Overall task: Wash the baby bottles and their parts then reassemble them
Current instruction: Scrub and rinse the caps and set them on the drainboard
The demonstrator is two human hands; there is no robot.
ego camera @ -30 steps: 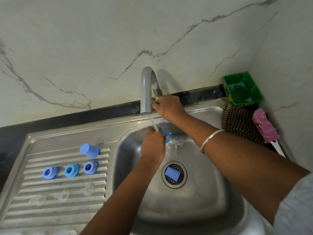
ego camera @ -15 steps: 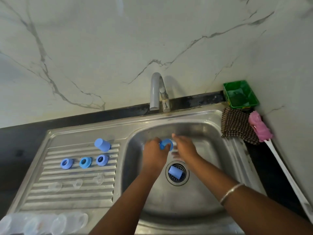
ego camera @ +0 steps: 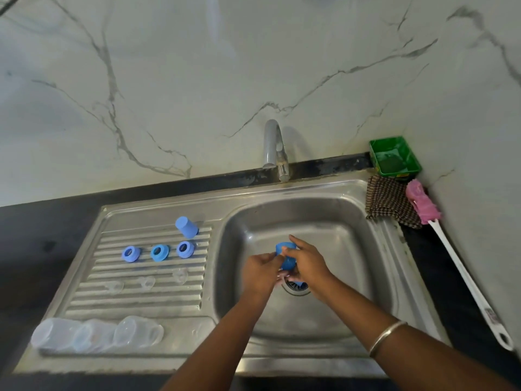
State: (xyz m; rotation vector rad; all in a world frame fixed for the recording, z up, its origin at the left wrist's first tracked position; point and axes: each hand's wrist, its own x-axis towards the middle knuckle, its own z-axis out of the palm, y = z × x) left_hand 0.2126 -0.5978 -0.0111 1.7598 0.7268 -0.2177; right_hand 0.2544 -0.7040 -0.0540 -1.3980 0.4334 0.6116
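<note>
**Tap off, blue part carried down into the basin**

Fingers of both hands close around one blue part (ego camera: 287,256), the left hand (ego camera: 260,270) pinching it from the near left and the right hand (ego camera: 306,263) wrapped over its far right side. A second ago the right hand was up at the tap (ego camera: 272,145) while the left held the part under a thin stream; now no water runs and both hands sit low over the drain (ego camera: 296,287). I judge the rinse of this piece is done and it is about to join the others.

Well to the left of the fingers, on the ribbed draining board (ego camera: 146,300), lie three clear bottles (ego camera: 95,333) on their sides at the near edge, three clear teats (ego camera: 146,282) in a row, three blue rings (ego camera: 159,252) beyond them, and one blue cap (ego camera: 186,227) upside down at the far side. Just under the right fingers another blue piece shows at the drain, mostly hidden. To the far right sit a checked cloth (ego camera: 390,204), a green tray (ego camera: 394,156) and a pink-headed brush (ego camera: 425,206).

The held part looks like smooth blue plastic, a rounded cup shape; whether it is wet I cannot tell.
</note>
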